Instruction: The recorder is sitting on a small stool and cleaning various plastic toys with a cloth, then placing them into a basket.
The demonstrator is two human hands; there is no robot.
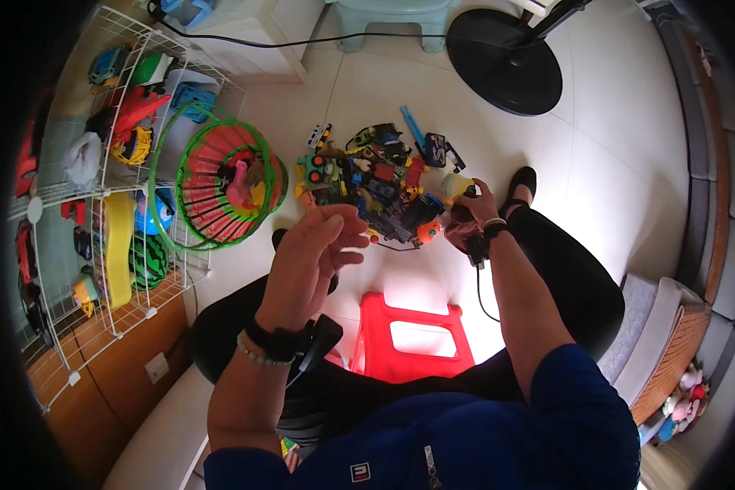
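Observation:
A pile of small plastic toys [392,184] lies on the tiled floor before me. My left hand [318,257] is raised at the pile's near left side, fingers apart and slightly curled, holding nothing. My right hand [479,207] is at the pile's right edge, its fingers around a dark brown object whose kind I cannot tell. A pale yellow toy [456,187] touches or lies just beyond those fingers. An orange round toy [429,231] lies at the pile's near edge, left of my right hand. A light blue plastic strip [413,125] sticks out at the far side.
A red-and-green basket [226,184] holding a few toys stands left of the pile, beside a white wire rack [150,312] of toys. A red plastic stool [413,361] is between my legs. Farther off are a black round stand base [503,64], a cable and a pale green stool [392,12].

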